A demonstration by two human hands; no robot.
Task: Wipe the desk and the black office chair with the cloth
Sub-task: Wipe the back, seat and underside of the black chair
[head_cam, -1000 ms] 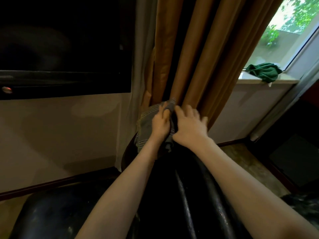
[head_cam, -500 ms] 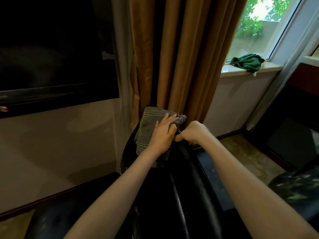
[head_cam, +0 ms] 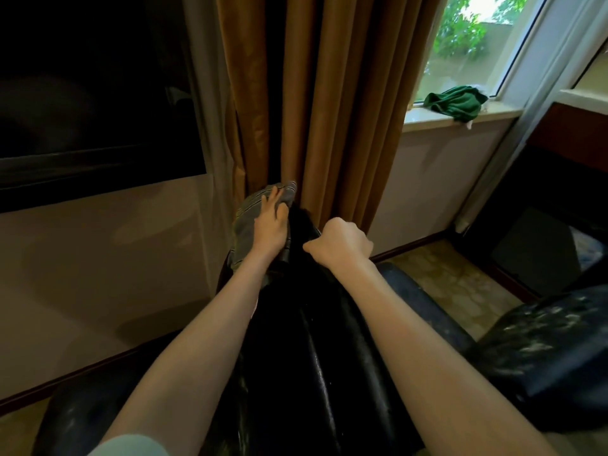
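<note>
Brown curtains [head_cam: 345, 110] hang behind the black office chair [head_cam: 312, 357], whose backrest top carries the grey striped cloth [head_cam: 245, 225]. The left hand [head_cam: 271, 228] presses it flat, fingers spread. The right hand [head_cam: 340, 243] is curled at the chair's edge, its grip unclear. The cloth looks soft and limp, lies lengthwise away from the person, and is probably best steered under a flat palm.

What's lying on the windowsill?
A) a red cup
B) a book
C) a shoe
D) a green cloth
D: a crumpled green cloth lies on the windowsill, just under the window.
</note>
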